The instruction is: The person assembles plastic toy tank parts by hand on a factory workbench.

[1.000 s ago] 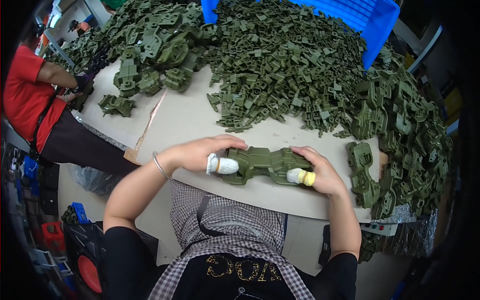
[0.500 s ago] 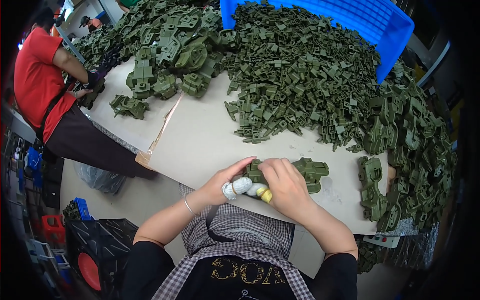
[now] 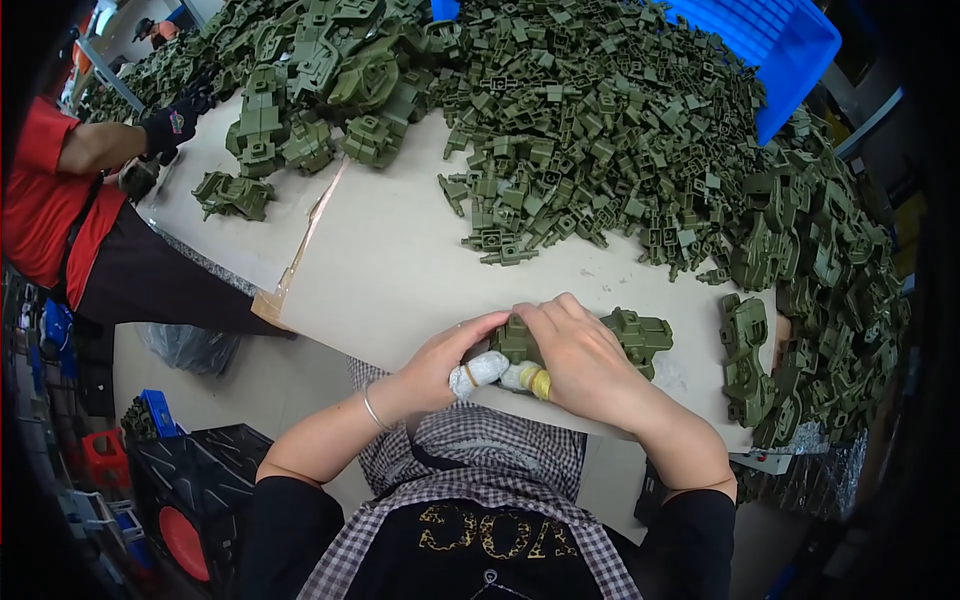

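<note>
Both hands close round an olive-green plastic toy vehicle part [image 3: 515, 342] at the near edge of the table. My left hand [image 3: 435, 368] grips its left side, the thumb wrapped in white cloth and held by a band. Across its top and right side lies my right hand [image 3: 590, 360], fingers bent over it and the thumb wrapped in white and yellow. The two wrapped thumbs nearly meet at the near side. Past my right knuckles shows another green vehicle-shaped piece [image 3: 642, 340]; whether it joins the held part is hidden by my hand.
A big heap of small green parts [image 3: 600, 140] covers the far table before a blue crate [image 3: 795, 70]. Larger green vehicle bodies are piled at right [image 3: 820, 290] and far left [image 3: 330, 70]. A co-worker in a red shirt [image 3: 45, 200] stands at left.
The view has shifted, so the piles sit slightly higher and further left. My right fingers have moved further over the part; the left hand keeps its grip. The co-worker's gloved hand has moved.
</note>
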The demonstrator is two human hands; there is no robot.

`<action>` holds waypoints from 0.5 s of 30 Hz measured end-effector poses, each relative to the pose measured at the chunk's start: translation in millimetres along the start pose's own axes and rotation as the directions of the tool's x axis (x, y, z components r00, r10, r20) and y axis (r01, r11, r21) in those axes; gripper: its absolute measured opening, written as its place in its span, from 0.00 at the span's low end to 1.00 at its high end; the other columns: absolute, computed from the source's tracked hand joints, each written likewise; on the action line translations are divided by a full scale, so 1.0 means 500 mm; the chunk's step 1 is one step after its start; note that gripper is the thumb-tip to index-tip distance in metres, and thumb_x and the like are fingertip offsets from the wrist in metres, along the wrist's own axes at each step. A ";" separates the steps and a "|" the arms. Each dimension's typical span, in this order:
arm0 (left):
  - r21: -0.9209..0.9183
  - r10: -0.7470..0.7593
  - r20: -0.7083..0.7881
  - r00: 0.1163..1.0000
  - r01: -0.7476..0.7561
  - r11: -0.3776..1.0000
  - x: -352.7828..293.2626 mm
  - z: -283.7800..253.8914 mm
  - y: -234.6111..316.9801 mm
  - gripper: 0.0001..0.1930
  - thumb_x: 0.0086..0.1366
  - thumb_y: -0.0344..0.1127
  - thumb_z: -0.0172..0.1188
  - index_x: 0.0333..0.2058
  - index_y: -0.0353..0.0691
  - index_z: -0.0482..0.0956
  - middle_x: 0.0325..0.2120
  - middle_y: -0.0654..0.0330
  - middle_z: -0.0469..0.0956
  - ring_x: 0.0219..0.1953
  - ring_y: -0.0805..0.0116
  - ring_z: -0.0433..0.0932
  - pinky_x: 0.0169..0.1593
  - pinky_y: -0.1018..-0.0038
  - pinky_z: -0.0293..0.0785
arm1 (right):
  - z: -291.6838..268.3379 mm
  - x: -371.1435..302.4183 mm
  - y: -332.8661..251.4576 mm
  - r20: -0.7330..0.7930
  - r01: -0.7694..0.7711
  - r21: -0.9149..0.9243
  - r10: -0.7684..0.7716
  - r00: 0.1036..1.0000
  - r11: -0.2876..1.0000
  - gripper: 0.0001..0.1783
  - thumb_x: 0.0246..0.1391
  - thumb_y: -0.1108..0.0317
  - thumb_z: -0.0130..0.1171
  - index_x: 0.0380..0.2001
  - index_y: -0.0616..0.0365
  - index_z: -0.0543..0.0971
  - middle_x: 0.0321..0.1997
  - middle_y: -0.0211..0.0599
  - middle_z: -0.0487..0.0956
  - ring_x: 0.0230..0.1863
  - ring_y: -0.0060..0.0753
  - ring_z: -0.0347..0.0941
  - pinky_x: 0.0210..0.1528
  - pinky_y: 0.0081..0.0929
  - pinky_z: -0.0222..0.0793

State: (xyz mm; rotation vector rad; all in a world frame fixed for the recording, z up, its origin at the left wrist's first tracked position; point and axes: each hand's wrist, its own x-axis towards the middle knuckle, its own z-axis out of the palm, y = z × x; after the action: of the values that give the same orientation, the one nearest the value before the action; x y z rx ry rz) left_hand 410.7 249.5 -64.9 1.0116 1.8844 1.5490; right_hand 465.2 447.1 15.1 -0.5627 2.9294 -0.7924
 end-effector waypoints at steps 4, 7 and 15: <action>-0.020 -0.008 -0.002 1.000 0.008 1.000 0.002 -0.004 0.004 0.27 0.59 0.32 0.54 0.57 0.38 0.57 0.52 0.50 0.65 0.53 0.62 0.66 0.55 0.70 0.63 | -0.002 0.008 0.004 0.031 -0.046 0.022 0.046 0.998 0.999 0.33 0.36 0.66 0.62 0.49 0.64 0.65 0.40 0.48 0.72 0.46 0.47 0.65 0.45 0.36 0.64; -0.138 0.036 0.043 0.998 -0.029 0.990 0.014 0.003 -0.005 0.29 0.58 0.28 0.55 0.57 0.39 0.56 0.51 0.52 0.65 0.55 0.64 0.65 0.57 0.71 0.61 | 0.011 -0.013 0.007 -0.066 -0.045 0.022 0.047 0.997 0.999 0.36 0.35 0.63 0.63 0.51 0.62 0.64 0.40 0.47 0.73 0.45 0.46 0.66 0.45 0.37 0.65; -0.170 0.162 -0.215 0.963 -0.200 0.965 -0.010 -0.020 0.047 0.28 0.57 0.30 0.58 0.55 0.36 0.59 0.52 0.54 0.63 0.55 0.66 0.62 0.58 0.71 0.57 | -0.019 -0.108 -0.038 -0.398 0.040 -0.066 -0.063 0.915 0.997 0.39 0.38 0.63 0.65 0.54 0.64 0.63 0.59 0.53 0.59 0.59 0.53 0.55 0.58 0.41 0.53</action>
State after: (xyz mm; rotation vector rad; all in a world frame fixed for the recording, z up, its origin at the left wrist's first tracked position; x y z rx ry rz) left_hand 411.7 241.5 -40.3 0.9974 1.7684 1.9618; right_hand 520.5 456.1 30.6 -0.5393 3.3302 -0.9332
